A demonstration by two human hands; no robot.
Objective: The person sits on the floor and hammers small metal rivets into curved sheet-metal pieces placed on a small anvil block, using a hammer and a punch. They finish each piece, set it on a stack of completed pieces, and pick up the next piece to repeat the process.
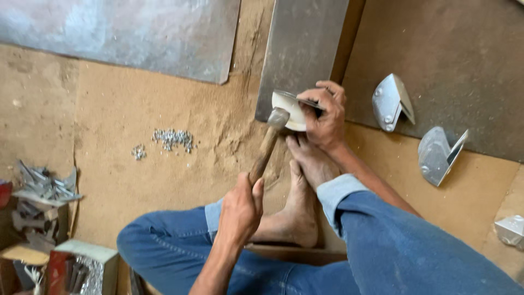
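Note:
My left hand point(240, 210) grips the wooden handle of a hammer point(268, 143). Its steel head rests against a pale, curved sheet-metal piece point(289, 109) on the floor. My right hand point(326, 117) is closed on that piece and pins it down at the lower edge of a grey metal sheet point(303, 49). My bare feet point(303, 188) lie just below the piece, toes close to my right hand. My legs in blue jeans fill the bottom of the view.
Small rivets lie in a pile point(172, 137) and a smaller cluster point(138, 152) on the brown board floor. Folded metal brackets point(392, 101) point(439, 153) point(510, 229) sit at right. A large metal sheet point(136, 33) lies top left; scrap metal point(43, 188) and a box point(87, 262) lie at left.

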